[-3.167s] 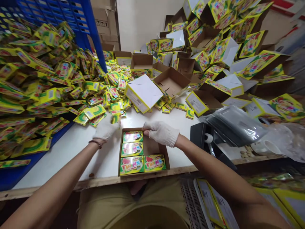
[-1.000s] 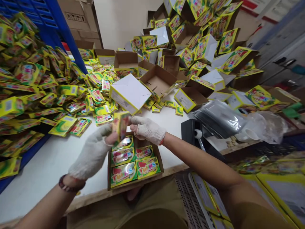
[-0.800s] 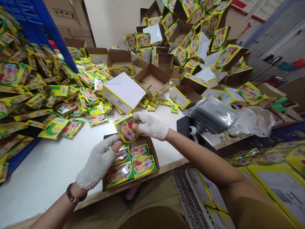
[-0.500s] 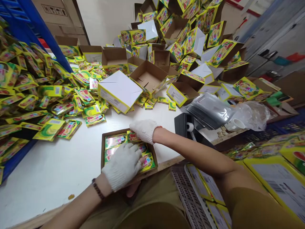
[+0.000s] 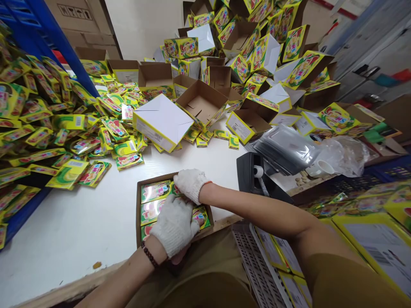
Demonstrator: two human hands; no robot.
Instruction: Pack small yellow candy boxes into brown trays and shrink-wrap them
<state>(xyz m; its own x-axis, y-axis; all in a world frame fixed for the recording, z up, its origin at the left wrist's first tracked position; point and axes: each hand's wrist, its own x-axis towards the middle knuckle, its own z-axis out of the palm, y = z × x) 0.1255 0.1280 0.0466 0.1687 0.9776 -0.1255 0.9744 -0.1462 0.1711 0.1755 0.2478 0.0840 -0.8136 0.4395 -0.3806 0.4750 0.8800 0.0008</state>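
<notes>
A shallow open carton (image 5: 139, 214) lies at the table's front edge, filled with rows of green and yellow candy packs (image 5: 155, 191). My left hand (image 5: 175, 222), in a white knit glove, rests over the packs at the front middle, its fingers lying across them and its thumb on a right-hand pack (image 5: 201, 216). At the carton's back right is my gloved right hand (image 5: 192, 185), bent down over the packs close to my left fingertips. Its own fingertips are hidden, so any grip there cannot be seen. Both hands cover part of the packs.
Loose candy packs (image 5: 69, 122) heap up on the left beside a blue crate (image 5: 61, 38). Empty cartons (image 5: 201, 102) pile up behind. To the right are a black tape dispenser (image 5: 245, 171), clear plastic trays (image 5: 285, 147) and a white cup (image 5: 321, 168). Filled boxes (image 5: 369, 239) stand lower right.
My left hand has drawn back slightly toward me and to the right, uncovering more packs on the left. My right hand has shifted a little left and down, closer to the left fingers.
</notes>
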